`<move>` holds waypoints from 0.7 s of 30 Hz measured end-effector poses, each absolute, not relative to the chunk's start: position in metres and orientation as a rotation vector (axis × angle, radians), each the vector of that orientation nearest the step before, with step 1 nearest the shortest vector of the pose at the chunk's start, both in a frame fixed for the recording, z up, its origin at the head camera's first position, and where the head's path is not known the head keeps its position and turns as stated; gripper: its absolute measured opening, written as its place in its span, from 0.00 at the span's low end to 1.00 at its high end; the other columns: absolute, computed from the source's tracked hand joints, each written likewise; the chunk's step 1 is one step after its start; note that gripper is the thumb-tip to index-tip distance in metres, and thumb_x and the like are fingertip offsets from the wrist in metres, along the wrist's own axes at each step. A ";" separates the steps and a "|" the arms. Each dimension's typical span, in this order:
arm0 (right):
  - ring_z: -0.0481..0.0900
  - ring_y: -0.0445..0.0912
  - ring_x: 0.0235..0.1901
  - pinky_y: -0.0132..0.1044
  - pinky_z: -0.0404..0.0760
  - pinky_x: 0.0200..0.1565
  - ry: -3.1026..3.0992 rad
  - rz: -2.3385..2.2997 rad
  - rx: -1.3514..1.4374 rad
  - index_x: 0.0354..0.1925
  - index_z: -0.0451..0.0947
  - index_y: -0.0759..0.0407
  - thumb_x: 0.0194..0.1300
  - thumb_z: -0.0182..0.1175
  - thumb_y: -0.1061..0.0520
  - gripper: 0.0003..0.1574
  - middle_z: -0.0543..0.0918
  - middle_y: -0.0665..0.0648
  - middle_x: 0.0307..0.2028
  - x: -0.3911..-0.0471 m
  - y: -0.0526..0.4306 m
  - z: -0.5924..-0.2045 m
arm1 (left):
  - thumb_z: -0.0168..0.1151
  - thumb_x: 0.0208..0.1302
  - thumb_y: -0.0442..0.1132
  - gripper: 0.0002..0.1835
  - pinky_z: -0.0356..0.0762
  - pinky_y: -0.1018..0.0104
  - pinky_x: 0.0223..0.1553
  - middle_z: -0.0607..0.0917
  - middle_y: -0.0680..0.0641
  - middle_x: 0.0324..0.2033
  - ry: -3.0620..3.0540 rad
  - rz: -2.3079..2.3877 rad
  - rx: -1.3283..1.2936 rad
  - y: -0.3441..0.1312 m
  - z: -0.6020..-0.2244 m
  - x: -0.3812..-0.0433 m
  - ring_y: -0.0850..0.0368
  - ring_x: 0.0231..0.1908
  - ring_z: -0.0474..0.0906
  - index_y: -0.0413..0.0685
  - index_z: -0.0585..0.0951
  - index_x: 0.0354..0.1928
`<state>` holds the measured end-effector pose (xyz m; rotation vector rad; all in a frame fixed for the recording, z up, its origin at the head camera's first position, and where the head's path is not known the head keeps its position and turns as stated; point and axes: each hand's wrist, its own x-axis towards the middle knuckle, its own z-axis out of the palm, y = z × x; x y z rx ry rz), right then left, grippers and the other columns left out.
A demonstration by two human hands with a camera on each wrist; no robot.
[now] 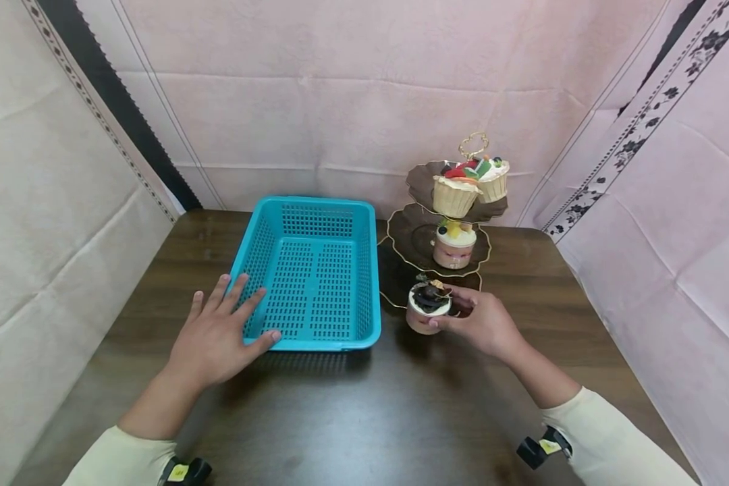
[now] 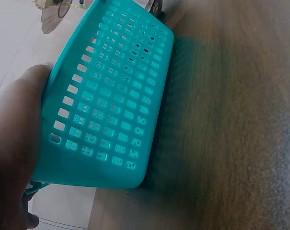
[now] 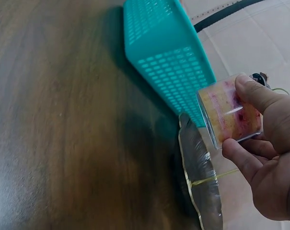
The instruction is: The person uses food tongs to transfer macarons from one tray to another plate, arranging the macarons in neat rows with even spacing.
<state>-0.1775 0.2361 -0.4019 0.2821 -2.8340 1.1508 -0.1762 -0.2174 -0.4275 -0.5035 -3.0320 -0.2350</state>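
My right hand [image 1: 482, 324] pinches a small clear dessert cup [image 1: 422, 322] between thumb and fingers, in front of the tiered stand's lowest plate [image 1: 395, 273]. Dark chocolate-like pieces and white cream top the cup. In the right wrist view, pink and yellow layers show through the wall of this cup [image 3: 226, 115], which is held up off the table. My left hand [image 1: 212, 344] rests with spread fingers over the near left corner of a blue perforated plastic basket [image 1: 374, 290]. The left wrist view shows that hand's thumb side [image 2: 15, 124] against the basket's rim.
On the stand's top plate [image 1: 422, 185] sit two cream-topped cupcakes [image 1: 455, 198] with fruit. The middle plate [image 1: 410, 236] bears another dessert cup [image 1: 453, 251]. A gold loop handle [image 1: 474, 143] rises above. Pale cloth [image 1: 316, 121] hangs behind the brown wooden table [image 1: 352, 418].
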 end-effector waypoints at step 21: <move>0.88 0.54 0.46 0.51 0.83 0.47 -2.820 1.040 0.045 0.61 0.79 0.70 0.56 0.78 0.43 0.45 0.89 0.64 0.45 -0.190 0.259 -0.422 | 0.40 0.66 0.80 0.52 0.37 0.25 0.70 0.49 0.37 0.80 -3.035 -0.217 -0.497 -0.218 -0.428 -0.177 0.33 0.78 0.37 0.51 0.63 0.79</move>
